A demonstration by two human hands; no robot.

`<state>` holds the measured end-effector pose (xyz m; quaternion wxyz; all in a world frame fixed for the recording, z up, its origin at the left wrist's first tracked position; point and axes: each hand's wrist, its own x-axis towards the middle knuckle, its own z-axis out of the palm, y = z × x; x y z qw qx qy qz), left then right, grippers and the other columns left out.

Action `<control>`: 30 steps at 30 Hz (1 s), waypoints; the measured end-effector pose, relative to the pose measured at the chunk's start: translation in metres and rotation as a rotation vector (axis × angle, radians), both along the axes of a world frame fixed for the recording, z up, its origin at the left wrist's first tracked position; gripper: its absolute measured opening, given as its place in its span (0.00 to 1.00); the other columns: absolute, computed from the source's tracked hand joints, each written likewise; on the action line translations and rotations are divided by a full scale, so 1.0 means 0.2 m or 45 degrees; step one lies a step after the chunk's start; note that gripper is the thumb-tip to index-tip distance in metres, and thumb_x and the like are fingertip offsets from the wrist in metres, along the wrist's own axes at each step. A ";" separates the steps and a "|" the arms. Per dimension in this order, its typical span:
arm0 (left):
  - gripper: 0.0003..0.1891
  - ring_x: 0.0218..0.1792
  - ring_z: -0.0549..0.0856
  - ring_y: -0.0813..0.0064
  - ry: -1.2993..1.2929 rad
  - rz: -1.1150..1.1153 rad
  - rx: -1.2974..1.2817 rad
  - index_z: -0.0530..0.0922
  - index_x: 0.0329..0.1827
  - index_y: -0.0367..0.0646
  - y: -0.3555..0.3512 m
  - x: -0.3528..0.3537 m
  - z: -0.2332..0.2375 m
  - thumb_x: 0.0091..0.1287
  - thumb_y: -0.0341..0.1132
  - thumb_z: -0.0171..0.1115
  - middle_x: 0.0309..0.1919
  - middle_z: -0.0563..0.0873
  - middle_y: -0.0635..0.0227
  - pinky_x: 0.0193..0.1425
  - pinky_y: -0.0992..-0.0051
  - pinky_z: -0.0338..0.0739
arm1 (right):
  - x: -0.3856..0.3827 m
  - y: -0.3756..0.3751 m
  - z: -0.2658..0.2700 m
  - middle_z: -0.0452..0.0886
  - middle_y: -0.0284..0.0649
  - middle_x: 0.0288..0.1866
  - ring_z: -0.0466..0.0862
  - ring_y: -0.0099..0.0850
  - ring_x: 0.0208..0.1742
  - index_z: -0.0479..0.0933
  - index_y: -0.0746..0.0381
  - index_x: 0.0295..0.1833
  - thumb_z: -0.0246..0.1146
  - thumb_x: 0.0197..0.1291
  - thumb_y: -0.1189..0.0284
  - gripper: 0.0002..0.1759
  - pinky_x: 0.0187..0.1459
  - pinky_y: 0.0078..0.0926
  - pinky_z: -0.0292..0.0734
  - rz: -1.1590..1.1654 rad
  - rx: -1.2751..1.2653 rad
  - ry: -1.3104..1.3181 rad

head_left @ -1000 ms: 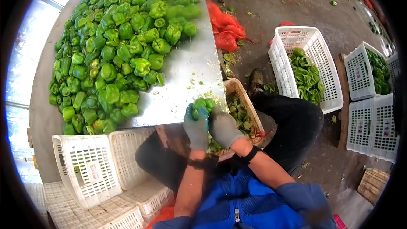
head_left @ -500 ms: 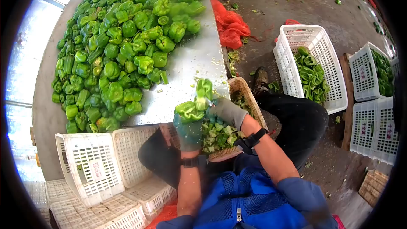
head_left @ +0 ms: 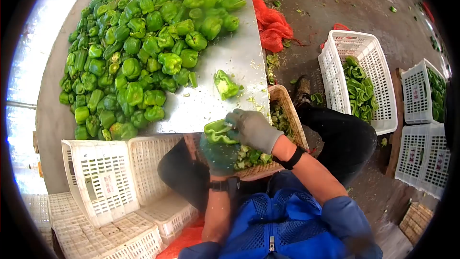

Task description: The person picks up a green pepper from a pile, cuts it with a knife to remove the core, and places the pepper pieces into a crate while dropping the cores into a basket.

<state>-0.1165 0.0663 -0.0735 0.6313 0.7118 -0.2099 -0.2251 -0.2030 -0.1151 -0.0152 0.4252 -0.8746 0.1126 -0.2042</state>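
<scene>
My left hand [head_left: 218,152], in a green-palmed glove, holds a green pepper half [head_left: 216,131] over a woven basket [head_left: 286,110] of pepper scraps. My right hand [head_left: 251,128], in a grey glove, presses against that half from the right; something small may be in its fingers, but I cannot make it out. The other pepper half [head_left: 225,85] lies cut side up on the metal table [head_left: 239,57], just beyond my hands. A big heap of whole green peppers [head_left: 143,48] covers the table's left and far part.
Empty white crates [head_left: 103,182] stand at my lower left. A white crate [head_left: 354,48] with cut peppers stands on the floor to the right, more crates [head_left: 424,91] beyond it. A red mesh sack [head_left: 273,24] lies by the table's edge.
The pepper held whole in both hands came apart into two halves. One half went from my right hand onto the table; my right hand returned to the half in my left.
</scene>
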 end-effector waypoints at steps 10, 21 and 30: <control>0.29 0.55 0.91 0.68 -0.029 -0.267 -0.091 0.84 0.66 0.38 -0.04 -0.12 0.21 0.81 0.57 0.59 0.55 0.91 0.63 0.61 0.63 0.90 | -0.17 0.02 -0.06 0.85 0.46 0.43 0.88 0.47 0.41 0.83 0.61 0.56 0.73 0.61 0.73 0.17 0.43 0.46 0.84 0.058 -0.055 -0.251; 0.26 0.48 0.91 0.67 -0.014 -0.265 -0.182 0.83 0.65 0.40 -0.09 -0.20 0.16 0.83 0.54 0.55 0.56 0.90 0.59 0.53 0.64 0.90 | -0.39 0.15 0.14 0.84 0.45 0.32 0.83 0.32 0.31 0.85 0.65 0.50 0.76 0.66 0.69 0.13 0.39 0.36 0.81 -0.166 0.501 -0.006; 0.27 0.56 0.90 0.67 0.943 -0.191 -0.694 0.81 0.67 0.39 -0.07 -0.25 0.16 0.88 0.55 0.49 0.58 0.90 0.61 0.62 0.63 0.88 | -0.47 0.44 0.06 0.89 0.51 0.53 0.91 0.53 0.49 0.84 0.59 0.60 0.75 0.69 0.66 0.18 0.51 0.48 0.87 -0.183 0.111 -0.257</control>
